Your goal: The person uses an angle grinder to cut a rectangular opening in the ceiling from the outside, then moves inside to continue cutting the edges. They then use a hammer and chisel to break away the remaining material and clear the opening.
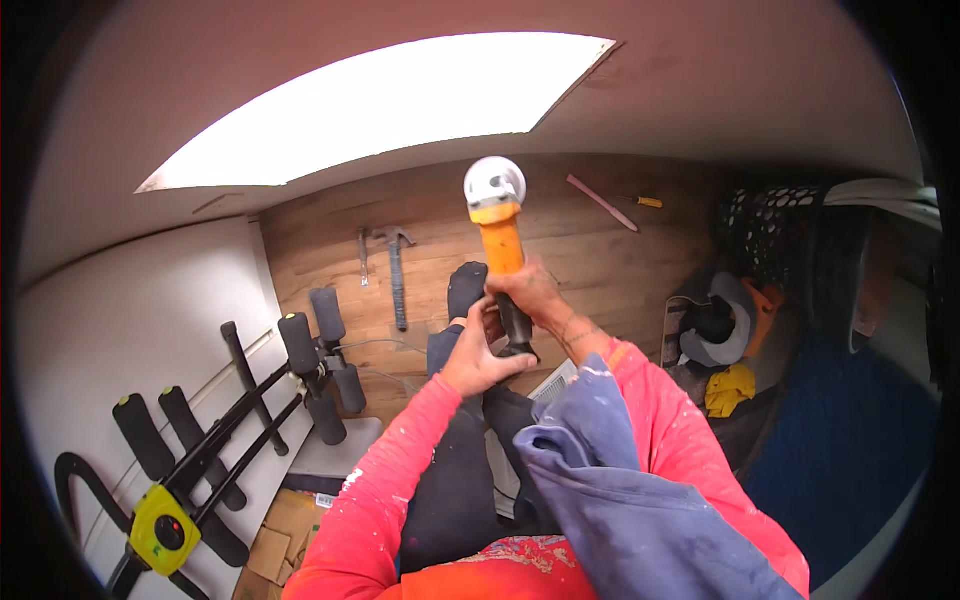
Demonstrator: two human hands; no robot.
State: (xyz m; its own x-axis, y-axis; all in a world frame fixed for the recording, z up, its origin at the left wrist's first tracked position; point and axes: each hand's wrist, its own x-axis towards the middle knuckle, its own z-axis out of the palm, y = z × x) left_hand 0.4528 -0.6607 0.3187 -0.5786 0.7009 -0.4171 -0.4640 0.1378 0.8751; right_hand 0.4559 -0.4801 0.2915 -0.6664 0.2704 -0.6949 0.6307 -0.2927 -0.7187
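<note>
Both hands are on one angle grinder point(503, 248): the right hand point(537, 298) wraps its body where orange meets black, and the left hand point(476, 358) curls about the black tail end, thumb laid against its base. The grinder is held up in front of the person, above the floor, its pale disc end pointing away toward the wall. That end is blurred, so I can't tell whether it spins. As for progress, I'd judge the tool is only being held or handled: its head touches nothing, and I see no fresh cut, so what is finished and what remains can't be read from here. Counting outward, there is one grinder, one blue-grey cloth point(610, 480) over the right arm, and one dark-socked foot point(466, 288) beside the grip. On the wooden floor point(330, 240) lie one claw hammer point(397, 280), one slim metal tool point(363, 258) just left of it, one pink strip point(603, 205) and one yellow-handled screwdriver point(650, 202). Farther right sit one yellow cloth point(731, 391) and one perforated basket point(768, 225); at left stands one exercise frame point(240, 412) with several foam pads.
</note>
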